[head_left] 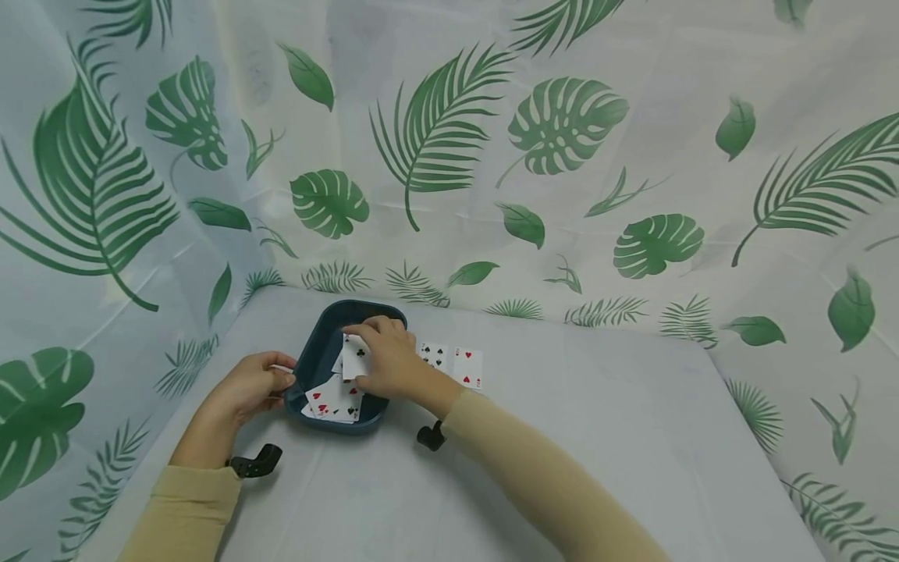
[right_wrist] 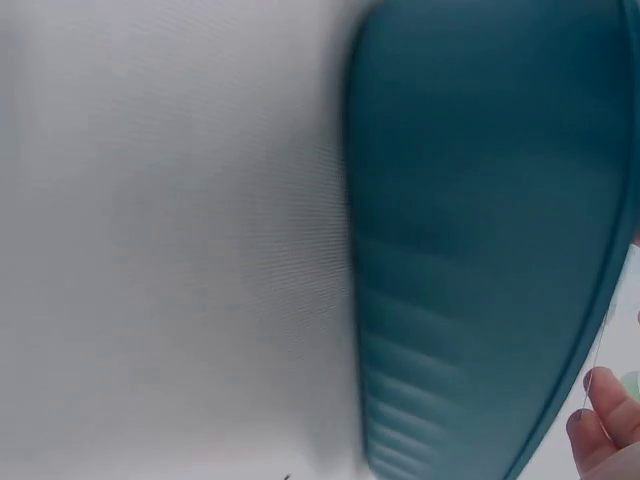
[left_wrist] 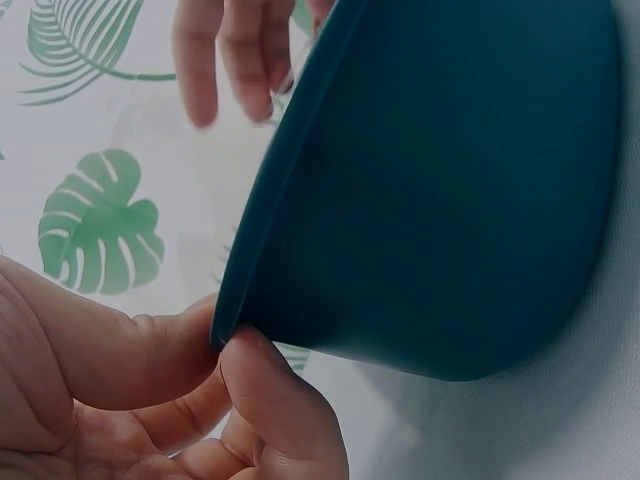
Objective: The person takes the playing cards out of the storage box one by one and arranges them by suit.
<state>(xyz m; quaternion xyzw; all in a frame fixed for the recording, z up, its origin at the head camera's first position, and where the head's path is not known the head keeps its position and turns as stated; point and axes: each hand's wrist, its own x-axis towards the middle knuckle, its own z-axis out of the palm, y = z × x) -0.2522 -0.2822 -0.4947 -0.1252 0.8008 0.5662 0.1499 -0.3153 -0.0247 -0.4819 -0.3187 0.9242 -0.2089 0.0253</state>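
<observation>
A dark blue plastic bin (head_left: 312,351) with rounded corners stands on the table. My left hand (head_left: 249,388) pinches its left rim between thumb and finger, as the left wrist view shows close up (left_wrist: 270,400). Over the bin's opening, my right hand (head_left: 389,359) holds a playing card (head_left: 356,359) with black clubs by its edges. Several playing cards (head_left: 330,400), red and black suits, lie loosely overlapped inside the bin. In the right wrist view, fingertips (right_wrist: 605,410) show beside a thin card edge, past the bin's side wall (right_wrist: 480,250).
Right of the bin, partly behind my right forearm, a black-suited card (head_left: 434,353) and a red heart card (head_left: 469,363) lie face up on the white table (head_left: 562,437). Leaf-printed sheeting (head_left: 449,234) rises behind and at both sides. Black wrist mounts (head_left: 258,461) sit on both wrists.
</observation>
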